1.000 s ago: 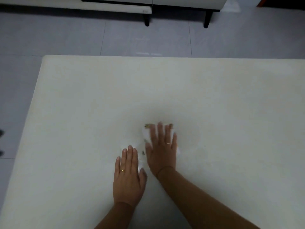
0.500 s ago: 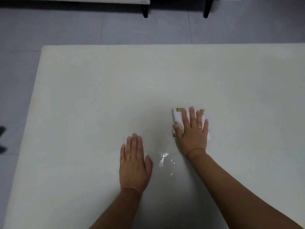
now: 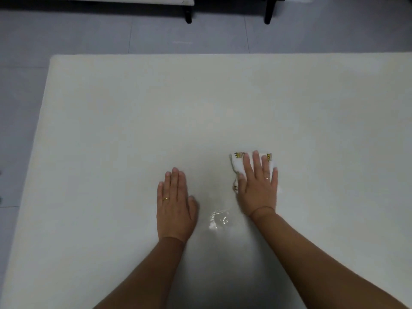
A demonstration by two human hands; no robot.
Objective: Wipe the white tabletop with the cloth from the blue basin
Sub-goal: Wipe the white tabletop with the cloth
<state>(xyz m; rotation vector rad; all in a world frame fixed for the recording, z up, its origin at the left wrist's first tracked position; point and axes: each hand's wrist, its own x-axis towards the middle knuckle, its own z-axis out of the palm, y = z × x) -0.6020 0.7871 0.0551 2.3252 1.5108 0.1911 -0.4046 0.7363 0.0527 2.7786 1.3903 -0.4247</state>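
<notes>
The right hand [image 3: 258,186] lay flat, fingers spread, pressing the cloth [image 3: 237,165] onto the tabletop [image 3: 133,130] right of centre; white folds with small yellow prints showed past the fingertips and thumb. The left hand [image 3: 175,206] rested palm down on the bare surface, fingers together, holding nothing. Between the hands a wet patch [image 3: 218,220] glistened.

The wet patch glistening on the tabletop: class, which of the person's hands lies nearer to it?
Left. The left hand lies flat just left of the wet patch; the right hand presses the cloth farther up and right.
</notes>
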